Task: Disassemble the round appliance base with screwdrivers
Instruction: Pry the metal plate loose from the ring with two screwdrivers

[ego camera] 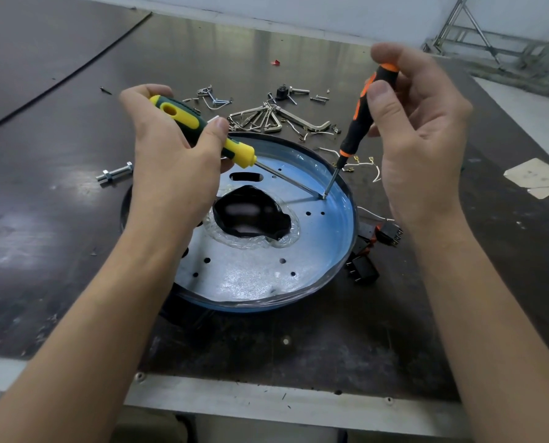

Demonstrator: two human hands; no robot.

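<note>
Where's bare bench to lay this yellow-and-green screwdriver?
Bare dark bench left of the round blue-rimmed metal base, nearer than the silver bolt, and the front strip before it. Crowded behind: hex keys, screws, wires; black switches at right.

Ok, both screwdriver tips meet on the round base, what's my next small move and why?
Probably twist the orange screwdriver with the right hand while the left hand steadies the yellow screwdriver: both tips meet on the round base, the orange one nearly upright.
</note>
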